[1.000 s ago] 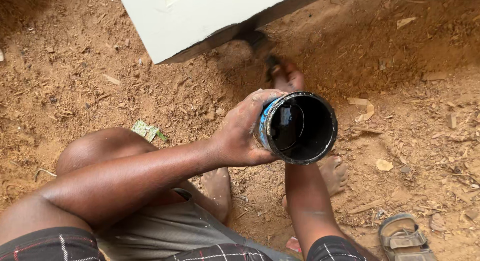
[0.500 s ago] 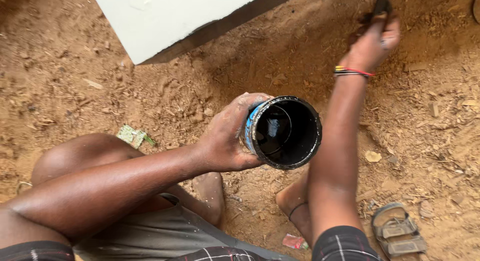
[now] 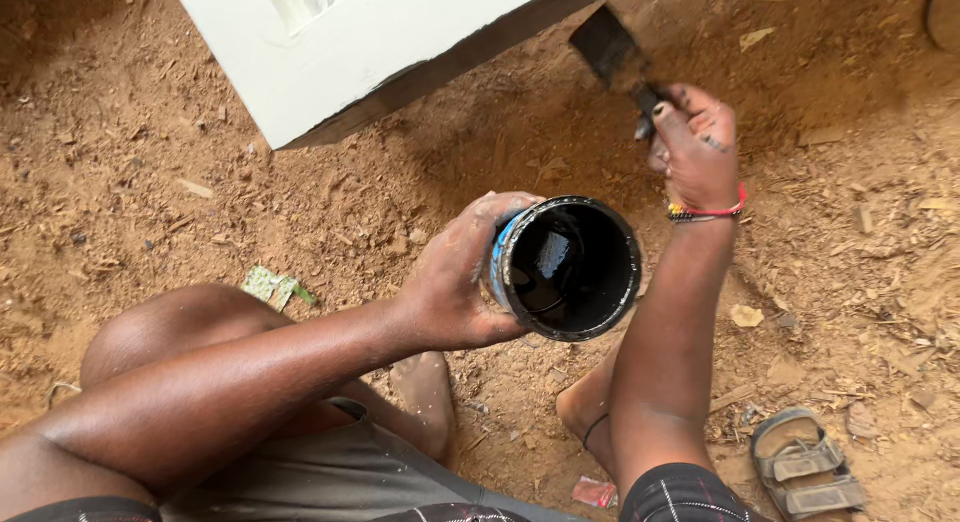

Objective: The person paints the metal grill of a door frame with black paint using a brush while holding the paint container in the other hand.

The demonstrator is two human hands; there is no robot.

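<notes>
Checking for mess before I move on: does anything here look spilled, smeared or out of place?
Nothing is spilled on the red dirt ground. The round can of black paint in the left hand has paint smeared over its rim. The right hand holds a black-coated flat brush. A lone grey sandal lies beside the leg.

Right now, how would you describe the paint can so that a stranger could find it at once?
Start at the big white panel leaning over the red dirt ground; below its dark lower edge, mid-picture, the left hand grips the can. It is round, open-topped, black and glossy inside with a blue side, unlike the flat black brush in the right hand.
</notes>
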